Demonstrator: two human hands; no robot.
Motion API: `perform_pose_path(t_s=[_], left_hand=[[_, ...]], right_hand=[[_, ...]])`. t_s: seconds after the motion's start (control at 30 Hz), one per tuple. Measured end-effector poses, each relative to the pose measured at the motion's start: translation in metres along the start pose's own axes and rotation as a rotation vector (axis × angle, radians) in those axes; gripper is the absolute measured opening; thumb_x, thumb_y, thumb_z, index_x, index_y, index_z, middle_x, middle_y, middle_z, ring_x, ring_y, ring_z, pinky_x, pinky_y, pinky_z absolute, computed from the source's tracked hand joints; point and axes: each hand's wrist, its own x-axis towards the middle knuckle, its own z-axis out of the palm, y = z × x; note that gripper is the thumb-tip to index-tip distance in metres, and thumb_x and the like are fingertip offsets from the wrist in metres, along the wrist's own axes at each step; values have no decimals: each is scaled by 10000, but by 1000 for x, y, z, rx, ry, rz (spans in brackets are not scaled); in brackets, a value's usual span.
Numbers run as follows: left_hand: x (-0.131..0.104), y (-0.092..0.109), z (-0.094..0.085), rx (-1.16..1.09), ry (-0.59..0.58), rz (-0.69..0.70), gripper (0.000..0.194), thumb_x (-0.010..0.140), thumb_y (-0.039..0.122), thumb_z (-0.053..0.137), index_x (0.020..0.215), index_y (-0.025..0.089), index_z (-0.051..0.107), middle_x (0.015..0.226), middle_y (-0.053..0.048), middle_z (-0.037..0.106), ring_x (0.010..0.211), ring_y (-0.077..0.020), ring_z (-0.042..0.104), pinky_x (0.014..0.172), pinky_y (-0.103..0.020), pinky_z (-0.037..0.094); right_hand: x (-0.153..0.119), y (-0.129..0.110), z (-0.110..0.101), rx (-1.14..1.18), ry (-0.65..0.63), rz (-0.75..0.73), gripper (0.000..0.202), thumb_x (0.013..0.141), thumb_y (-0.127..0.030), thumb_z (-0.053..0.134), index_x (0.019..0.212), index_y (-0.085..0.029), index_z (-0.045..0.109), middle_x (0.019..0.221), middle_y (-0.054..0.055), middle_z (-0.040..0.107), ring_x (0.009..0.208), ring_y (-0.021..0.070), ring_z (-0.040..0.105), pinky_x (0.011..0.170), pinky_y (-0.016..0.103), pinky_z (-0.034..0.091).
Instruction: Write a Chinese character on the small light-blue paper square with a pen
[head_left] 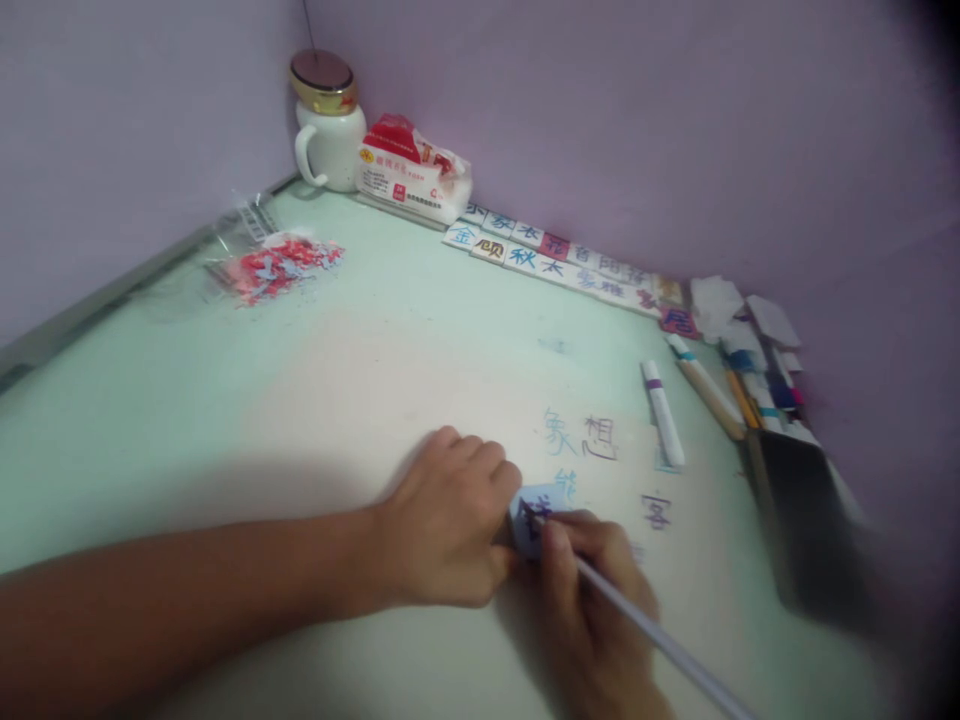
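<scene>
My left hand (457, 520) is closed, its fingertips gripping the left side of a small pale-blue block (551, 495) that bears a purple character. My right hand (596, 600) pinches a long, slim pen-shaped tool (645, 625) with a pale shaft. The tool's dark tip rests on or just over the block's marked face; whether it is a brush, pen or knife I cannot tell. Both hands are low over a paper sheet (360, 400) on the pale-green table (187, 400). Beyond the block, the sheet carries blue and purple handwritten characters (600, 438).
A white marker (663, 415), a black phone-like slab (806, 520) and several pens (739, 390) lie to the right. Character tiles (525, 258) line the back wall. A tissue pack (412, 170), a lidded white mug (337, 145) and red-and-blue shreds (281, 268) are at the back left.
</scene>
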Motion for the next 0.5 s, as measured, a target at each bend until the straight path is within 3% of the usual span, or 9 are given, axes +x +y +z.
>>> perform_pose_path(t_s=[0.5], left_hand=[[1,1,-2,-3,-23,-4,143,653,280,576,719,169,514,749,-27,537,701,-182,469,657,-345,339]], right_hand=[[0,1,0,-37,0,-23,136,886,-213,475,756,-223,515,732,8,618,588,124,572,544,232,421]])
